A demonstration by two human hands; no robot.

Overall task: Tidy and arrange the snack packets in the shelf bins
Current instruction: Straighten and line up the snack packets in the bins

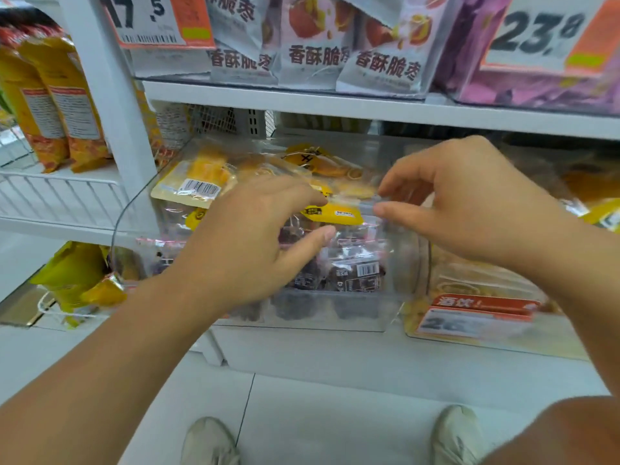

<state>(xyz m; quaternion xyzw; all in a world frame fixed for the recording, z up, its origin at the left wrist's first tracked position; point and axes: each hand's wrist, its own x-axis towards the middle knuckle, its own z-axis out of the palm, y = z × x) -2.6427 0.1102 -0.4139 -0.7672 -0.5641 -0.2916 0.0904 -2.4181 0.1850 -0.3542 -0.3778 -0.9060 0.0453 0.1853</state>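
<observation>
A: What can't you make out?
B: The blurred orange-and-white price label (476, 318) on the right-hand clear bin; the purple packets (536, 88) run off the right edge.
A: And the dark-filled clear packets (355, 273)?
B: Partly behind the left hand (248, 250)

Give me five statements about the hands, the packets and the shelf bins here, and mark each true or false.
1. Both hands are over the clear bin on the middle shelf. True.
2. The left hand holds a purple packet from the top shelf. False: it reaches into the clear bin, fingers curled at a clear packet with a yellow label.
3. The right hand pinches the edge of that packet between thumb and fingers. True.
4. The price tag at top left reads 23.8. False: it reads 17.5; the 23.8 tag is at top right.
5. Dark snack packets with barcodes lie lower in the bin. True.
</observation>
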